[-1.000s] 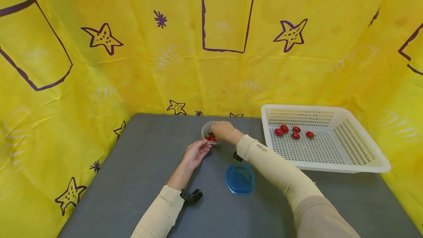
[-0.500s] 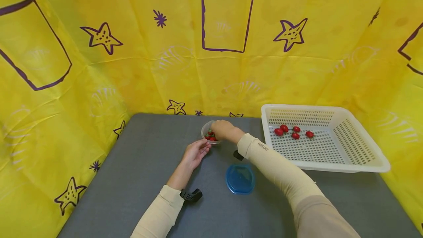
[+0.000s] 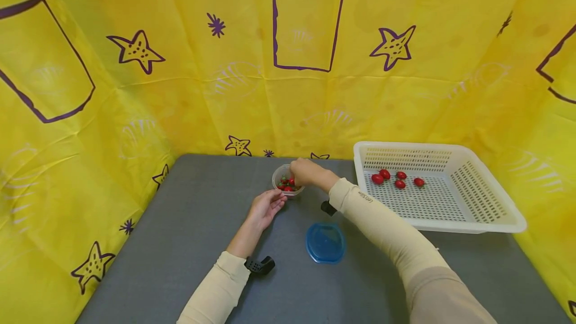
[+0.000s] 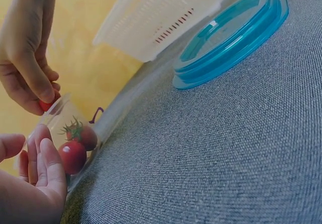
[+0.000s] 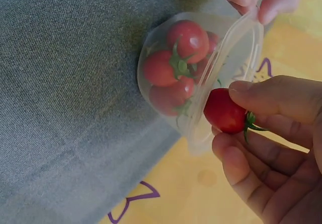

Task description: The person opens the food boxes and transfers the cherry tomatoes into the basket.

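Note:
A clear plastic container (image 5: 151, 48) stands near the back of the table with several red cherry tomatoes (image 5: 160, 69) inside, some with green stems. My left hand (image 3: 267, 208) holds it at the near side, the thumb and fingers at its rim. Over its opening, my right hand (image 3: 308, 172) pinches a single cherry tomato (image 5: 225, 110) between thumb and fingers, stem turned toward the palm. In the left wrist view this right hand (image 4: 27, 58) is above the rim, and a bit of the red tomato (image 4: 48, 104) shows under its fingertips.
A blue lid (image 3: 326, 243) lies on the grey table (image 3: 211, 214) between the forearms. To the right stands a white perforated basket (image 3: 436, 209) with several loose tomatoes (image 3: 400, 184) at its left side. A yellow patterned cloth (image 3: 216, 99) hangs behind the table.
My right hand has risen slightly and shifted back, so more of the tomatoes in the container show. The left hand keeps its place at the rim.

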The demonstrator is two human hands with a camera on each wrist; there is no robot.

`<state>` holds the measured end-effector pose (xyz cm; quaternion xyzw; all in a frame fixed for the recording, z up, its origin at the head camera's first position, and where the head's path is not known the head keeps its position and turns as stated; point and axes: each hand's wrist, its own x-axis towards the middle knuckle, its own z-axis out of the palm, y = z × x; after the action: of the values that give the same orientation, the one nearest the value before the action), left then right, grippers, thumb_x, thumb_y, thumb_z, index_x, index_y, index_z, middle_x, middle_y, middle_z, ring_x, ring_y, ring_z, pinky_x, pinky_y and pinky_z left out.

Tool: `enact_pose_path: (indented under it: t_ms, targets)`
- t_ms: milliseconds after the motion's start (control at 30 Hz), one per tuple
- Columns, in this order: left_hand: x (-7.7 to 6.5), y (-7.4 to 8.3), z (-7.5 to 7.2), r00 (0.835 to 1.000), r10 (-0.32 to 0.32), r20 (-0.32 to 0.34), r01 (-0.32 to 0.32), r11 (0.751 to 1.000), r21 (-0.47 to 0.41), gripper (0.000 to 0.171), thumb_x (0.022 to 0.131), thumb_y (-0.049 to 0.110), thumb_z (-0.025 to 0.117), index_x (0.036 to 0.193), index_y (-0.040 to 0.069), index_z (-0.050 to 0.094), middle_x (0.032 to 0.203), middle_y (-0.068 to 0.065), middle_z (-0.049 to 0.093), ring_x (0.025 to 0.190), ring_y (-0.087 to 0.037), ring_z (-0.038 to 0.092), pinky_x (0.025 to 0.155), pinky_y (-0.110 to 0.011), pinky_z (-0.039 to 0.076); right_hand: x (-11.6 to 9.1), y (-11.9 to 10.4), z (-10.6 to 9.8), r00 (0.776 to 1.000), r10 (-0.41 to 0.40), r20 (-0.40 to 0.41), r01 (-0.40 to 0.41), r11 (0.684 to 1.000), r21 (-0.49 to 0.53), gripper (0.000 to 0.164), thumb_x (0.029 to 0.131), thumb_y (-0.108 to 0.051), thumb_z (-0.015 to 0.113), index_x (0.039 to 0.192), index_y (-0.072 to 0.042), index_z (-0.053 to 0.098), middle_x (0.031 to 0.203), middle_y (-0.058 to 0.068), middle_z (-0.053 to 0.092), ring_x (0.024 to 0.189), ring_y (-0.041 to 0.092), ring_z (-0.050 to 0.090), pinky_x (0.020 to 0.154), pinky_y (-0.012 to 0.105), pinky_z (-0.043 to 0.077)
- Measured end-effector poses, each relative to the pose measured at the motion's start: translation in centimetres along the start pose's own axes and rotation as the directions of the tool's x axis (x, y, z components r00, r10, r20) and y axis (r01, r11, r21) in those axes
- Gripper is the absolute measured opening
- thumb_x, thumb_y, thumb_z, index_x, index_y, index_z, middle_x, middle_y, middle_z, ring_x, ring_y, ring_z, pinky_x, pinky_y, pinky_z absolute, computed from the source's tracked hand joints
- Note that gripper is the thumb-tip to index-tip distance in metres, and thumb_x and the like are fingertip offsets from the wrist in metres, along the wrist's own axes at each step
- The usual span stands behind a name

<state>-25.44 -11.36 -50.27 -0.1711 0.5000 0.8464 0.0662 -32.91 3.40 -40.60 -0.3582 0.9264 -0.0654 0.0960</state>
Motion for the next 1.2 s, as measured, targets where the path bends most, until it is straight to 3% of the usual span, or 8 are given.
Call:
enact_pose_path:
  t_ms: [500, 600, 733, 833, 1033, 1200]
  targets:
    - [0.0, 0.0, 0.2, 1.0, 0.013, -0.009, -0.013, 0.999, 0.043, 0.006, 0.097, 0.008, 0.055, 0.092, 0.005, 0.058, 0.074, 0.003, 0.066, 0.07, -0.009, 0.066, 0.069, -0.021, 0.055, -0.8, 0.6, -1.1, 0.999, -0.045, -0.021, 0.046, 0.997, 0.07, 0.029, 0.08, 0.002, 0.064, 0.06, -0.014, 0.05, 0.055, -0.004, 0.035, 0.054, 0.011, 0.029, 0.05, 0.023, 0.025]
    - [0.0, 0.0, 0.1, 1.0, 0.014, -0.008, -0.014, 0.999, 0.037, 0.008, 0.097, 0.008, 0.055, 0.09, 0.006, 0.059, 0.074, 0.002, 0.066, 0.07, -0.009, 0.066, 0.069, -0.021, 0.055, -0.9, 1.0, -1.3, 0.999, -0.048, -0.017, 0.049, 0.997, 0.063, 0.024, 0.081, -0.001, 0.066, 0.062, -0.01, 0.054, 0.056, -0.002, 0.034, 0.054, 0.012, 0.028, 0.051, 0.024, 0.025]
    - [0.0, 0.0, 0.1, 1.0, 0.014, -0.002, -0.014, 1.0, 0.024, 0.01, 0.097, 0.008, 0.055, 0.088, 0.007, 0.06, 0.073, 0.002, 0.067, 0.069, -0.009, 0.067, 0.07, -0.022, 0.055, -1.0, 1.4, -1.6, 0.999, -0.04, -0.034, 0.042, 0.997, 0.064, 0.003, 0.081, -0.003, 0.068, 0.078, -0.003, 0.069, 0.067, 0.001, 0.057, 0.061, 0.013, 0.045, 0.058, 0.024, 0.042]
    - [0.0, 0.0, 0.0, 1.0, 0.018, 0.008, -0.018, 1.0, 0.014, 0.011, 0.097, 0.008, 0.055, 0.087, 0.007, 0.061, 0.073, 0.001, 0.067, 0.069, -0.009, 0.067, 0.07, -0.022, 0.055, -1.1, 1.7, -1.8, 0.998, -0.036, -0.043, 0.04, 0.996, 0.078, 0.01, 0.081, -0.004, 0.07, 0.09, -0.001, 0.073, 0.085, 0.007, 0.071, 0.074, 0.019, 0.061, 0.07, 0.03, 0.054]
    - [-0.1, 0.0, -0.2, 1.0, 0.013, 0.014, -0.013, 1.0, 0.012, 0.011, 0.096, 0.007, 0.055, 0.087, 0.006, 0.06, 0.074, 0.001, 0.067, 0.069, -0.01, 0.067, 0.068, -0.021, 0.055, -1.5, 2.1, -2.4, 0.998, -0.044, -0.041, 0.047, 0.995, 0.084, 0.007, 0.083, -0.005, 0.07, 0.088, -0.002, 0.072, 0.088, 0.01, 0.072, 0.076, 0.021, 0.063, 0.072, 0.032, 0.054]
    - [-0.1, 0.1, -0.2, 1.0, 0.006, 0.014, -0.006, 1.0, 0.016, 0.009, 0.097, 0.008, 0.055, 0.09, 0.006, 0.06, 0.074, 0.001, 0.067, 0.07, -0.009, 0.066, 0.068, -0.021, 0.054, -1.9, 2.6, -3.1, 0.995, -0.068, -0.079, 0.075, 0.994, 0.085, 0.009, 0.079, 0.0, 0.066, 0.085, -0.001, 0.072, 0.085, 0.011, 0.072, 0.073, 0.021, 0.062, 0.07, 0.032, 0.053]
